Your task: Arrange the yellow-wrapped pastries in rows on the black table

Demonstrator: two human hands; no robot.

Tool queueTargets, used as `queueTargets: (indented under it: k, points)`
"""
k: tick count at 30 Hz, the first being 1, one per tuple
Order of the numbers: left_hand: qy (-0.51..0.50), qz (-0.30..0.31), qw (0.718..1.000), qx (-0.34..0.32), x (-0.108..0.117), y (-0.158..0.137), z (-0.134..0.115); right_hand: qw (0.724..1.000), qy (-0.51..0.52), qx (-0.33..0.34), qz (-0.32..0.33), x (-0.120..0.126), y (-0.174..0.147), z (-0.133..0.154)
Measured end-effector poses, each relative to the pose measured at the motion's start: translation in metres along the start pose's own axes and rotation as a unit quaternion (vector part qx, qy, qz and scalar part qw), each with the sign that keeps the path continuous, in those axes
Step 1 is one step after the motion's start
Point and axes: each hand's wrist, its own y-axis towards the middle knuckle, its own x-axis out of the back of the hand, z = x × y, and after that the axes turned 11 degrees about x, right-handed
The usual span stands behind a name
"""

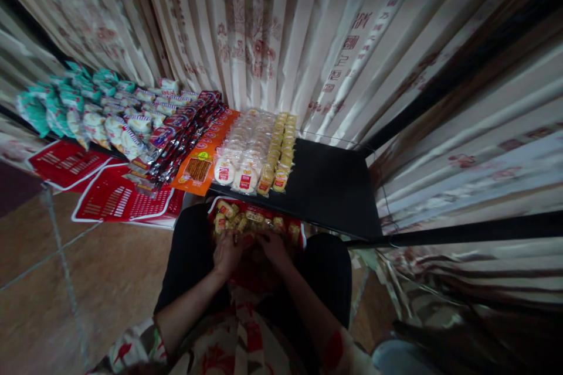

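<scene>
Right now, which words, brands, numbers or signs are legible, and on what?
"上河", probably: the curtain; other characters too blurred.
Lettering on red containers: too blurred.
Labels on gold packets, orange packet, round white snacks, yellow packets, dark red packets, white packets, teal packets: too small.

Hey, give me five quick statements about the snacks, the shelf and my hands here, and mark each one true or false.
1. The left hand and right hand are both at the red container on the lap. True.
2. The green packets lie at the right end of the black shelf. False: they are at its left end.
3. The orange packet lies between the dark red packets and the white round snack packets. True.
4. The pleated curtain is plain. False: it bears reddish prints.
5. Gold-wrapped snacks lie in the red container. True.
</scene>
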Motion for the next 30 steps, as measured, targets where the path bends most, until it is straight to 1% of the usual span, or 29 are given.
queueTargets:
  k: [2, 4, 7, 9, 10, 11, 13, 15, 16, 18, 20, 22, 24, 25, 27, 29, 30]
  points:
    - [-0.055, 0.023, 0.998, 0.006, -0.002, -0.001, -0.004, 0.998, 0.032, 0.022, -0.043, 0.015, 0.001, 0.004]
    - [-0.122, 0.054, 0.991, 0.003, -0.005, -0.002, -0.01, 0.995, 0.06, 0.032, -0.07, 0.029, 0.002, 0.01]
    - [-0.213, 0.088, 0.973, -0.011, -0.01, -0.004, -0.025, 0.987, 0.137, 0.013, -0.088, 0.043, 0.005, 0.019]
    - [-0.237, 0.089, 0.967, -0.03, -0.009, -0.007, -0.036, 0.978, 0.185, 0.01, -0.094, 0.05, 0.005, 0.024]
    - [-0.232, 0.079, 0.969, -0.044, -0.007, -0.008, -0.042, 0.977, 0.187, 0.018, -0.097, 0.054, 0.004, 0.026]
    - [-0.216, 0.064, 0.972, -0.064, -0.004, -0.009, -0.048, 0.98, 0.164, 0.034, -0.105, 0.058, 0.003, 0.028]
    - [-0.155, 0.03, 0.979, -0.127, 0.005, -0.01, -0.058, 0.986, 0.05, 0.087, -0.13, 0.067, -0.002, 0.034]
    - [-0.077, 0.014, 0.973, -0.218, 0.016, -0.01, -0.069, 0.974, -0.09, 0.157, -0.137, 0.076, -0.008, 0.042]
    - [-0.038, 0.014, 0.963, -0.266, 0.022, -0.01, -0.074, 0.963, -0.142, 0.189, -0.127, 0.08, -0.011, 0.047]
    - [0.027, 0.023, 0.937, -0.349, 0.033, -0.007, -0.085, 0.949, -0.193, 0.235, -0.08, 0.086, -0.016, 0.054]
    - [0.074, 0.04, 0.911, -0.404, 0.042, -0.004, -0.096, 0.946, -0.195, 0.256, -0.038, 0.088, -0.018, 0.058]
    - [0.097, 0.056, 0.895, -0.433, 0.047, 0.0, -0.107, 0.95, -0.177, 0.256, -0.033, 0.087, -0.016, 0.059]
    - [0.072, 0.054, 0.897, -0.433, 0.047, 0.001, -0.115, 0.961, -0.14, 0.227, -0.073, 0.086, -0.011, 0.057]
    - [0.045, 0.042, 0.905, -0.421, 0.046, 0.001, -0.117, 0.968, -0.109, 0.203, -0.101, 0.086, -0.007, 0.056]
    - [-0.022, -0.004, 0.927, -0.373, 0.04, -0.002, -0.119, 0.978, -0.016, 0.146, -0.147, 0.085, 0.002, 0.055]
    - [-0.067, -0.047, 0.944, -0.321, 0.032, -0.006, -0.117, 0.976, 0.09, 0.101, -0.169, 0.085, 0.012, 0.056]
    - [-0.076, -0.057, 0.948, -0.305, 0.027, -0.007, -0.114, 0.971, 0.132, 0.089, -0.177, 0.084, 0.018, 0.057]
